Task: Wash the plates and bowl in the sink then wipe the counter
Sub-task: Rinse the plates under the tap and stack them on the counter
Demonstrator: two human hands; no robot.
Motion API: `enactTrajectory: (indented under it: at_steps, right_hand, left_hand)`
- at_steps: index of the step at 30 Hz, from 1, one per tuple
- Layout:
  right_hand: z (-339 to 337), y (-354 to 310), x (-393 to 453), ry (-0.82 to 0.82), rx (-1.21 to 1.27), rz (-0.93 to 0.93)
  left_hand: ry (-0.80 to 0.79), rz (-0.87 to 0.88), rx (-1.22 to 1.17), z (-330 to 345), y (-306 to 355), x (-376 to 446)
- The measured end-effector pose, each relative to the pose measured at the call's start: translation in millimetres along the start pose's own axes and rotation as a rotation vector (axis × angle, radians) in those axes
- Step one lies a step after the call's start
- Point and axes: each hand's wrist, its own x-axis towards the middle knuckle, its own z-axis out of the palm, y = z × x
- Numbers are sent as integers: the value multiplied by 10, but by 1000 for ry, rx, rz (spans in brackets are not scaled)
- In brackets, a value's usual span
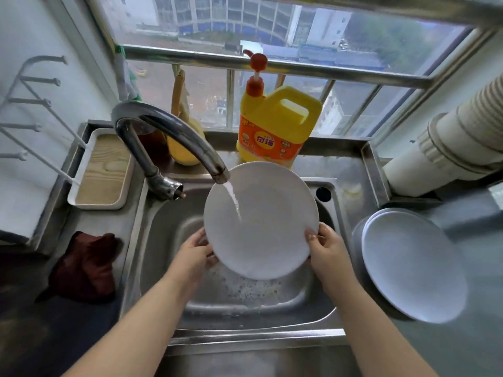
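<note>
I hold a white plate tilted over the steel sink, under water running from the faucet. My left hand grips the plate's lower left rim, fingers behind it. My right hand grips the lower right rim, thumb on the front face. Soapy water lies in the sink bottom. Two more white plates are stacked on the counter to the right of the sink. A dark red cloth lies on the counter to the left. No bowl is visible.
A yellow dish-soap bottle with a red pump stands behind the sink on the ledge. A white tray with a wooden insert and a white rack sit at left. A white pipe runs at right.
</note>
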Motion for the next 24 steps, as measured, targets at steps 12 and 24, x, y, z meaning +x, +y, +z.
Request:
enactTrajectory:
  at_steps: [12, 24]
  right_hand:
    - [-331, 156, -222, 62, -103, 75]
    - [109, 135, -325, -81, 63, 208]
  left_hand:
    - [-49, -106, 165, 177, -135, -154]
    - [131, 53, 298, -409, 7, -414]
